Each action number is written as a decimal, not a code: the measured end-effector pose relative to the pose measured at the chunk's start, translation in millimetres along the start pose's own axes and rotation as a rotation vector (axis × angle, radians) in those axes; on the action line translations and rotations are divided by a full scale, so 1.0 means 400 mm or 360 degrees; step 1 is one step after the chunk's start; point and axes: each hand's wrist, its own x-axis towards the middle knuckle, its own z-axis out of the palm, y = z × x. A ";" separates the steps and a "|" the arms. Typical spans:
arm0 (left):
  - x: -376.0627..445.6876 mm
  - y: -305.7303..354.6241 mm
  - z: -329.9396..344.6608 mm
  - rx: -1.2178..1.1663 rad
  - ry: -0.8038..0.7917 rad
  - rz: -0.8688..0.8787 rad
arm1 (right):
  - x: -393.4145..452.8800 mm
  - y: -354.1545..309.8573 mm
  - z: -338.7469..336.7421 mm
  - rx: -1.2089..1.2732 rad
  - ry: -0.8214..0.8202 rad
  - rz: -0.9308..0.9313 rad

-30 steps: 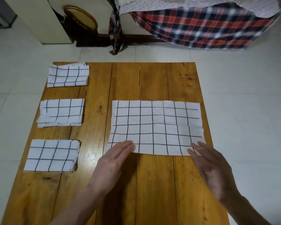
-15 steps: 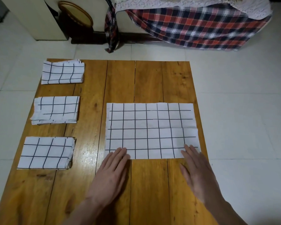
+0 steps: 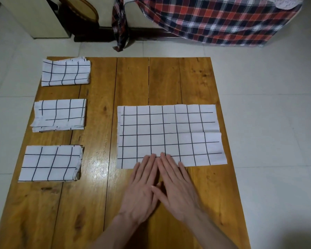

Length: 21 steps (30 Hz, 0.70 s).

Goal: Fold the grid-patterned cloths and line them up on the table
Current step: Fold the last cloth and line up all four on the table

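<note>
Smoothing the half-folded cloth (image 3: 171, 135) on the desk (image 3: 101, 203).
Left hand (image 3: 142, 184), right hand (image 3: 176, 184) flat, fingers straight, at cloth's near edge; uneven pressing risks skewing layers.

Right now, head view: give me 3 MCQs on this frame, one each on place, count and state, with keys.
1. Where do the folded cloths lie?
A. left edge of the table
B. right edge
C. on the floor

2. How many folded cloths?
A. two
B. three
C. five

3. How are the hands?
A. gripping a corner
B. flat, fingertips on the cloth's near edge
C. off the table

Key: A, the folded cloths line the table on its left; B, three show; B, left hand and right hand lie flat on the half-folded cloth.
</note>
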 end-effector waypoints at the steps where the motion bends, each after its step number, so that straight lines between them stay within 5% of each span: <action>1: -0.002 -0.008 0.002 0.0003 -0.0009 -0.0001 | 0.000 0.001 0.003 0.0003 -0.0024 -0.0006; 21: -0.062 -0.141 -0.027 0.0221 -0.0139 -0.0043 | -0.060 0.132 0.010 -0.0156 -0.0127 0.0099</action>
